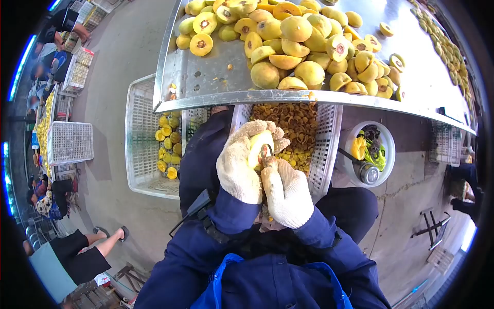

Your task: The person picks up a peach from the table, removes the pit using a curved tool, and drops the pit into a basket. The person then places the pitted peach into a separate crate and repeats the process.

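Observation:
My left hand [237, 164], in a whitish work glove, cups a yellow peach half [259, 147] with its cut face toward my right hand. My right hand [289, 195], also gloved, is closed round a small pitting tool [266, 152], its thin curved metal loop against the fruit's centre. Most of the tool's handle is hidden by the fingers. Both hands are together above my lap. Below and beyond them stands a white crate [329, 139] with brown pits and yellow scraps. Halved peaches [296, 41] are heaped on the metal table [206, 77] ahead.
Left of my knee, a white crate [136, 154] holds yellow peach pieces. To the right sits a white bucket [388, 172] with a metal flask [368, 172] and bags inside. The table's metal edge [231, 98] runs close beyond my hands. Other people work at far left.

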Action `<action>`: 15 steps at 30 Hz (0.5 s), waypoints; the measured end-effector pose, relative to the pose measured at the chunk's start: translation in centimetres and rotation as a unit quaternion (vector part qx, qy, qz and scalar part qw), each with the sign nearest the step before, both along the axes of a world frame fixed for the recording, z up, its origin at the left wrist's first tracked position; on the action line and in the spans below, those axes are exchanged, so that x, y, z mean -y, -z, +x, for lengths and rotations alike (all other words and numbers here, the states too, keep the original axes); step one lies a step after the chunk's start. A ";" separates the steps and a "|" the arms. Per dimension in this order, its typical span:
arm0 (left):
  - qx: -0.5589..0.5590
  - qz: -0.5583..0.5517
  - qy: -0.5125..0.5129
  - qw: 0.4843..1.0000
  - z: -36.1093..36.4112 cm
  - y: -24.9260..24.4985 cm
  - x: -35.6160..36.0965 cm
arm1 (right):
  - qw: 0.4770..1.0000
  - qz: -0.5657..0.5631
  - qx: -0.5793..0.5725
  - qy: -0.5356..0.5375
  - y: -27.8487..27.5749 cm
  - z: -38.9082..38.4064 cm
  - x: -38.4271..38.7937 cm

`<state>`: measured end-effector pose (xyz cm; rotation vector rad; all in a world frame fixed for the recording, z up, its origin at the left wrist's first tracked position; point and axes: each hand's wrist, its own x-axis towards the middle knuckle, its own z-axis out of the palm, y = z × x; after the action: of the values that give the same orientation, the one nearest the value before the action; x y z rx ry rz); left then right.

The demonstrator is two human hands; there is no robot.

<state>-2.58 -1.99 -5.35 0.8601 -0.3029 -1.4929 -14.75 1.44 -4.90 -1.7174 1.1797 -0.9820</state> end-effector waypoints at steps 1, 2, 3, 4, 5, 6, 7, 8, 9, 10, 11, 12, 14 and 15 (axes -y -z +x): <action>-0.007 0.000 -0.003 1.000 0.0 0.1 0.0 | 1.000 0.029 0.009 0.003 -0.1 0.1 0.1; -0.014 0.001 -0.006 1.000 0.0 0.2 0.0 | 0.998 0.058 0.017 0.006 -0.1 0.1 0.1; -0.017 -0.003 -0.005 1.000 0.0 0.3 -0.1 | 0.997 0.076 0.031 0.009 -0.2 0.1 0.1; -0.019 -0.008 -0.005 1.000 0.0 0.3 -0.1 | 0.994 0.094 0.045 0.012 -0.2 0.2 0.1; -0.021 -0.012 -0.005 1.000 0.1 0.4 -0.1 | 0.992 0.112 0.060 0.015 -0.2 0.2 0.1; -0.010 -0.003 -0.005 1.000 0.1 0.3 -0.1 | 0.998 0.060 0.031 0.000 -0.1 0.1 0.2; 0.002 0.006 -0.004 1.000 0.0 0.1 -0.1 | 1.000 0.008 0.002 -0.015 -0.1 -0.2 0.3; 0.013 0.016 -0.004 1.000 0.0 -0.1 -0.1 | 0.998 -0.044 -0.027 -0.031 -0.1 -0.5 0.3; 0.014 0.014 0.001 1.000 0.0 -0.3 -0.2 | 0.998 -0.046 -0.028 -0.036 -0.3 -0.7 0.3; 0.015 0.012 0.006 1.000 0.0 -0.5 -0.2 | 0.998 -0.049 -0.029 -0.041 -0.5 -0.9 0.3; 0.016 0.010 0.011 1.000 0.0 -0.7 -0.2 | 0.998 -0.045 -0.032 -0.044 -0.5 -0.9 0.3; 0.027 0.003 0.007 1.000 0.0 -0.7 -0.2 | 0.997 -0.041 -0.035 -0.046 -0.5 -1.0 0.3; 0.049 -0.011 0.000 0.999 -0.2 -0.7 -0.4 | 0.999 0.015 -0.027 -0.041 -0.6 -1.0 0.3; 0.053 -0.014 -0.002 0.998 -0.2 -0.5 -0.4 | 0.998 0.059 -0.013 -0.033 -0.7 -1.0 0.3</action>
<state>-2.80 -1.61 -4.81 0.9181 -0.3995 -1.4376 -15.74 1.11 -4.16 -1.6694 1.1654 -0.8365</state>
